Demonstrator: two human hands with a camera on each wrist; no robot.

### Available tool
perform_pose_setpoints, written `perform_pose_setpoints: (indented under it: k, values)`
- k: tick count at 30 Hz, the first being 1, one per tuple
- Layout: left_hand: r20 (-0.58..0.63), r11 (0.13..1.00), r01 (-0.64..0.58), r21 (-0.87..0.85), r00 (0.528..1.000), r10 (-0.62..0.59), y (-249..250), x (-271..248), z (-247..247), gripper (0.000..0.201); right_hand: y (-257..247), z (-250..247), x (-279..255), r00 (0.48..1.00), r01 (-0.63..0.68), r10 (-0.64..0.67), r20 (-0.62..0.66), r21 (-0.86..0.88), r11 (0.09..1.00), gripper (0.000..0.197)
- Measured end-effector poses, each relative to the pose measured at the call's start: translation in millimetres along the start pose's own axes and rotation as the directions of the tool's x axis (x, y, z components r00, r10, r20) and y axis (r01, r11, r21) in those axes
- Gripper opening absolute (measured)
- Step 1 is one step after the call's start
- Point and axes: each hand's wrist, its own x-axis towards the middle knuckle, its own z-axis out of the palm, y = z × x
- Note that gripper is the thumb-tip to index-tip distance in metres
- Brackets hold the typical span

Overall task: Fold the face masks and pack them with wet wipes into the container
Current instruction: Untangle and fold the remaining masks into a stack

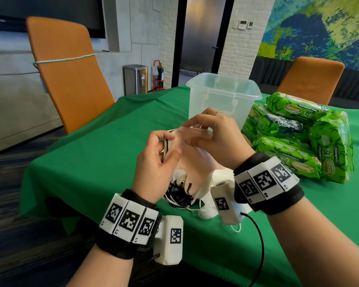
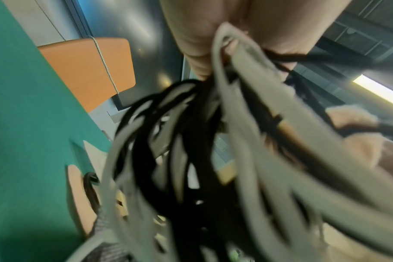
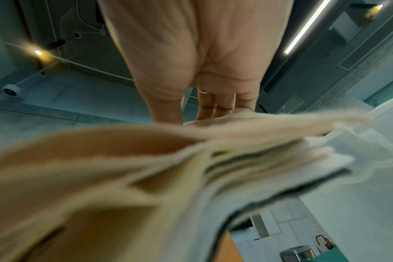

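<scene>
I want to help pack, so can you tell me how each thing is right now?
container: open, no lid on, looks empty, upright on the table.
wet wipes packs: sealed, piled on the table right of the container.
stack of face masks: held up in both hands.
ear loops: tangled, hanging down.
left hand: pinching the stack's edge.
right hand: gripping the top.

Count, taken from the clear container as landmark. One container, open-topped. To its right I count five green wet-wipe packs visible in one heap; any hidden behind I cannot tell. In front of it I hold one stack of face masks in my two hands; the mask number is not countable, loops tangled. Two orange chairs, one left, one behind right.
</scene>
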Motion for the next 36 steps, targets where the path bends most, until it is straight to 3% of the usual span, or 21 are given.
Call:
perform_pose_setpoints:
  k: [8,17,21,26,30,36]
  values:
    - [0.031,0.993,0.068,-0.093,0.997,-0.065,1.6,-1.2,2.4,0.022,2.3,1.2,-1.2,0.998,0.055,-0.053,-0.042,0.032,0.998,0.019]
    - [0.036,0.989,0.083,-0.122,0.996,-0.079,2.2,-1.3,2.9,0.025,3.1,-1.2,-0.5,0.993,0.050,-0.044,0.106,-0.057,0.997,0.024]
    - [0.055,0.985,0.094,-0.147,0.995,-0.087,4.8,-1.6,4.3,0.026,2.6,-2.2,-0.2,0.997,0.045,-0.047,0.061,0.043,0.998,0.015]
    - [0.071,0.981,0.123,-0.147,0.991,-0.113,3.0,-2.2,4.4,0.026,5.3,-0.3,2.7,1.000,0.024,-0.023,-0.014,0.134,0.991,0.029]
    - [0.059,0.987,0.082,-0.135,0.995,-0.074,2.5,-3.6,3.6,0.026,6.3,2.9,-0.2,0.998,0.035,-0.028,-0.060,0.124,0.992,0.027]
    - [0.061,0.989,0.065,-0.131,0.996,-0.057,5.9,-2.6,2.6,0.027,8.6,6.7,0.3,0.971,0.160,-0.149,-0.185,0.044,0.986,0.021]
